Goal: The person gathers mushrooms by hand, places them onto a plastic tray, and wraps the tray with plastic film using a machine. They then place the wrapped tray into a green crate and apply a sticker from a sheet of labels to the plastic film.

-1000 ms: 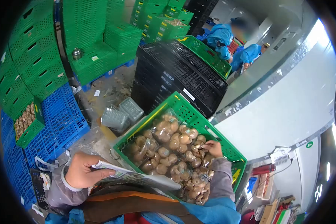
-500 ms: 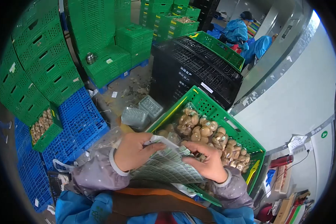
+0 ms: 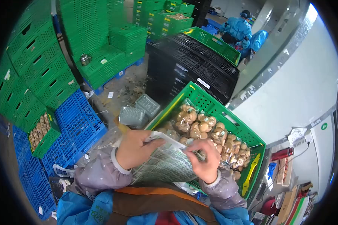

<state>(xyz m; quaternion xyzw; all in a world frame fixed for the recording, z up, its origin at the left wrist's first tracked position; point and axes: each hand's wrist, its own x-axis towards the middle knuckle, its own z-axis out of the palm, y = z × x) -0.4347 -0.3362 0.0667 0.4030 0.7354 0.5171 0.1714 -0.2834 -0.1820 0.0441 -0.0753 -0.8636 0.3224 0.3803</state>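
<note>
A sheet with a grid of small labels (image 3: 165,163) lies in front of my body, over the near side of a green crate (image 3: 257,144). My left hand (image 3: 137,149) is closed on the sheet's upper left edge, thumb on top. At the sheet's upper right corner my right hand (image 3: 205,159) has thumb and forefinger pinched together; what is between them is too small to make out. Beyond the sheet, the crate holds several clear bags of brown mushrooms (image 3: 202,127), some with small labels on them.
Black crates (image 3: 191,69) stand behind the green one. Clear plastic trays (image 3: 133,115) lie on the floor. Stacked green crates (image 3: 37,56) and blue pallets (image 3: 75,129) are at the left. A person in blue (image 3: 238,28) is at the back. At the right is a shelf with a red flask (image 3: 282,153).
My right hand has shifted slightly, its fingers now drawn into a pinch at the sheet's corner. The sheet's upper edge is more exposed. The whole view has shifted a little.
</note>
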